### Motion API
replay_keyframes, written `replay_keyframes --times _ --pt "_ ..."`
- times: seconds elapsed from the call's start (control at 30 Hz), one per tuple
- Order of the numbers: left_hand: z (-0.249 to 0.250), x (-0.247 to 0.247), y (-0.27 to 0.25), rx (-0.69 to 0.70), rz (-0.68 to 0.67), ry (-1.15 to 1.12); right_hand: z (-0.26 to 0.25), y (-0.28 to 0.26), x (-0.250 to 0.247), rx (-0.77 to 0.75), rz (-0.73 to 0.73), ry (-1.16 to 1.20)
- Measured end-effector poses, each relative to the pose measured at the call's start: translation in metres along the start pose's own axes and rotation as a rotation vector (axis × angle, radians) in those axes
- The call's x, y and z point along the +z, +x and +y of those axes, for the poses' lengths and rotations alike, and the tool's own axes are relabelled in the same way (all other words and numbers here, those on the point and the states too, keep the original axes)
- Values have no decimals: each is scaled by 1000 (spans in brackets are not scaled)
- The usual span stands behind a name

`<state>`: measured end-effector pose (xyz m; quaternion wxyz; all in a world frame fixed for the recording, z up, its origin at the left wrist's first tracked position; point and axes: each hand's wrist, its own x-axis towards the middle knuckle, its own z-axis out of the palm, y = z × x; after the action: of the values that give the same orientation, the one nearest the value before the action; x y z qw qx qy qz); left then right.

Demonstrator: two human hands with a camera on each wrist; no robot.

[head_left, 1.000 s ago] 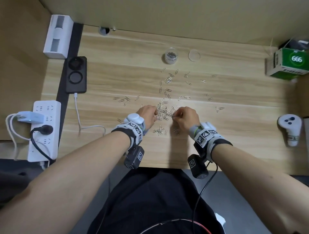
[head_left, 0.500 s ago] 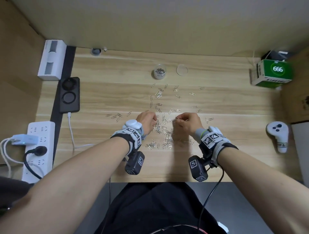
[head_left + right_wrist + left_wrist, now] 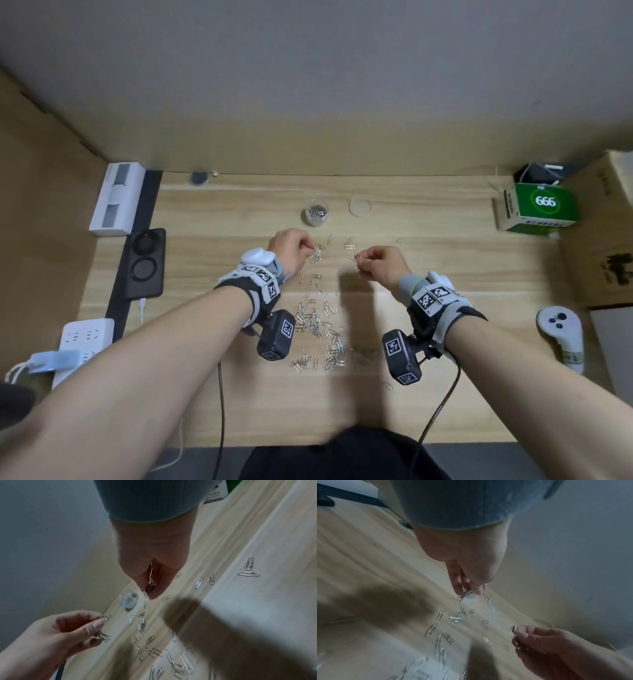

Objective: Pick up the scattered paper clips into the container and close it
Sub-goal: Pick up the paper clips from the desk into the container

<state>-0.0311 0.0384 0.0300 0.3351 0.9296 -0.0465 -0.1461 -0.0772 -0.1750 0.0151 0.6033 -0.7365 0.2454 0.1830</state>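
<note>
A small clear round container (image 3: pixel 315 213) with clips inside stands open at the back of the wooden desk (image 3: pixel 445 274). Its clear lid (image 3: pixel 360 207) lies flat to its right. Silver paper clips (image 3: pixel 318 325) lie scattered from mid-desk towards the front edge. My left hand (image 3: pixel 310 248) is raised just in front of the container and pinches a bunch of clips (image 3: pixel 467 592). My right hand (image 3: pixel 359 262) hovers level with it to the right and pinches several clips (image 3: pixel 150 586). In the right wrist view the container (image 3: pixel 129 599) sits just beyond my fingertips.
A green box (image 3: pixel 536 209) stands at the back right and a white controller (image 3: pixel 561 334) lies at the right edge. On the left are a black charging pad (image 3: pixel 145 262), a white power strip (image 3: pixel 82 346) and a white device (image 3: pixel 118 198).
Both hands have lifted off the clip pile and moved back towards the container, each holding clips. The head view has tilted up, so the desk sits lower in the picture.
</note>
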Motion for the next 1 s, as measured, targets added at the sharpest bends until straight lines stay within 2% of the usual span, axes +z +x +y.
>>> replay_keyframes --times 0.37,0.5,0.63,0.7,0.8,1.0 --pt "11 -1 98 -94 146 -189 -34 70 6 55 -19 103" --pt "5 11 128 -101 85 -147 -34 95 6 84 -10 125" --pt "-4 15 130 -18 -43 -74 -39 111 12 103 -4 113" --pt "-11 13 128 12 0 -98 -48 118 18 89 -10 103" --pt "-26 5 120 -19 82 -142 -67 123 34 51 -47 90" --pt "-60 -15 94 -83 120 -145 -86 131 61 29 -42 -77"
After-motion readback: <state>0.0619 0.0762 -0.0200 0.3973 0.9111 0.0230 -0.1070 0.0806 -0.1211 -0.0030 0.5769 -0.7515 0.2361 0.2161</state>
